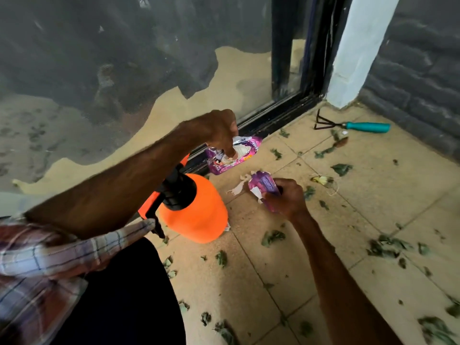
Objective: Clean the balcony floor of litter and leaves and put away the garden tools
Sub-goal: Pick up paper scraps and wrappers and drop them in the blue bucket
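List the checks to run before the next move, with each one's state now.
1. Left hand grips the upper purple wrapper: ok.
2. Right hand grips the second wrapper: ok.
3. A hand free for more litter: not ok, both are full.
4. Leaves off the tiles: not ok, many lie scattered.
5. Hand rake and orange sprayer put away: not ok, both sit on the floor.
6. Bin or bag ready for the litter: cannot tell, none in view.
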